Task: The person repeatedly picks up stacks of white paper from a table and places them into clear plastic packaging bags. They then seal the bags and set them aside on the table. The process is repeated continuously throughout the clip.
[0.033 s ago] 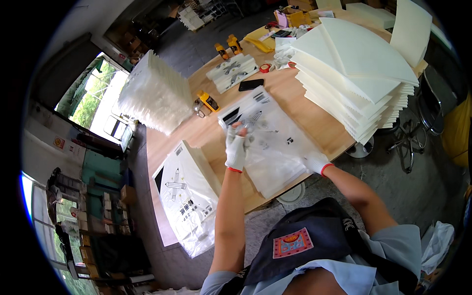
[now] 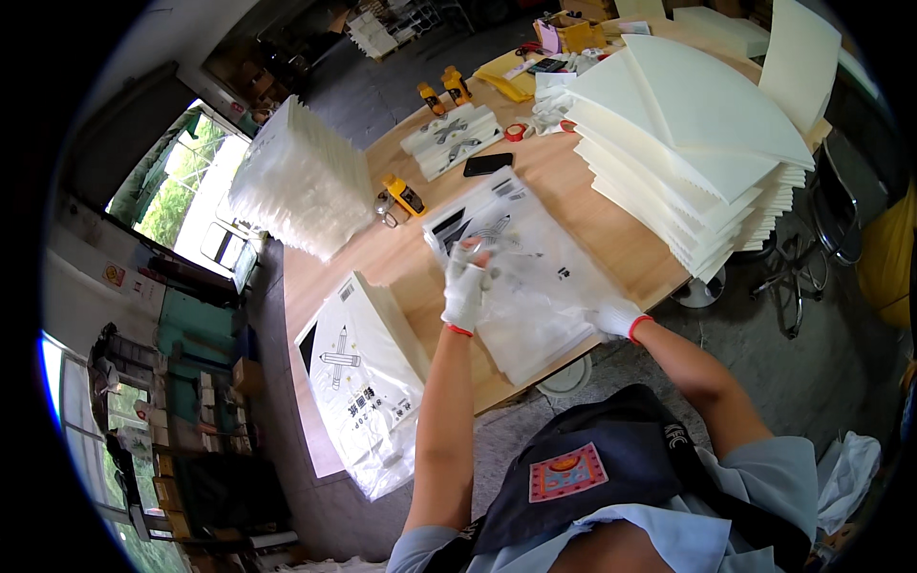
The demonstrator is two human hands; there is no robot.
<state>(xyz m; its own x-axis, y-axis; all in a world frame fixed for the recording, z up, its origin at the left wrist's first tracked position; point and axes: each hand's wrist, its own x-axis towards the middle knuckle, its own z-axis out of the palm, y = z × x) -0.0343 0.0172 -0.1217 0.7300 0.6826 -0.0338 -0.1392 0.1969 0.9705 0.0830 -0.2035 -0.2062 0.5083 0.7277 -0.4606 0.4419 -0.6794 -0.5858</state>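
A pile of clear plastic bags (image 2: 549,286) printed with dark pencil drawings lies at the table's near edge. Over its left part is my left hand (image 2: 465,291), in a white glove with bare fingertips and a red cuff. Its fingers are curled together and slightly blurred; what they hold is hidden. My right hand (image 2: 617,319), gloved the same way, touches the pile's near right edge, its fingers blending into the film. To the left, a stack of white paper in a printed plastic bag (image 2: 358,372) overhangs the table's near edge.
Tall stacks of white sheets (image 2: 688,124) stand on the wooden table (image 2: 420,301) at right, and a filmy white stack (image 2: 301,181) at left. Beyond the bags are a black phone (image 2: 488,165), a yellow bottle (image 2: 403,195) and red tape (image 2: 517,132).
My left hand has shifted slightly to the right over the plastic bags. My right hand stays at their near right edge, almost unmoved.
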